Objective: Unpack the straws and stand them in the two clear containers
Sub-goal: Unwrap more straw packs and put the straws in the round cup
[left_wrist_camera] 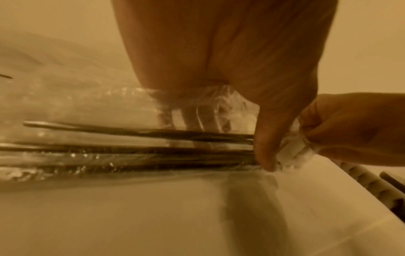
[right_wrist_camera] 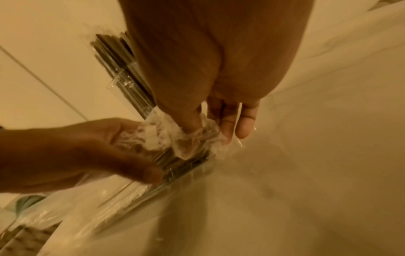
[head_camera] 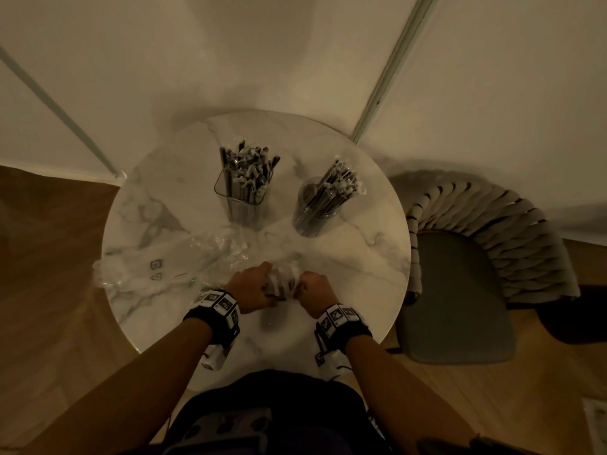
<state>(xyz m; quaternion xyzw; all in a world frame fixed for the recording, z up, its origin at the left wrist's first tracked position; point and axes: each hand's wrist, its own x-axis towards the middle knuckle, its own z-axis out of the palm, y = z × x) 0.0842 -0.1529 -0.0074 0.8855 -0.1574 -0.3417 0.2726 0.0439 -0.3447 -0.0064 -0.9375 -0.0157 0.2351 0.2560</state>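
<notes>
Both of our hands meet over the near part of the round marble table. Our left hand curls around one end of a plastic-wrapped bundle of dark straws, thumb on one side and fingers on the other. Our right hand pinches the crumpled, gathered end of the clear wrapper between its thumb and fingers, right against the left hand. In the left wrist view the bundle runs away from the hands just above the tabletop; we cannot tell whether it touches the table.

Farther back stand the two clear containers, both already holding upright dark straws. We see the square container on the left, tightly filled, and the round container to its right, its straws leaning toward the right. They stand near each other but apart.

Loose clear plastic packaging lies spread on the table's left side. Beside the table on the right is a padded chair.
</notes>
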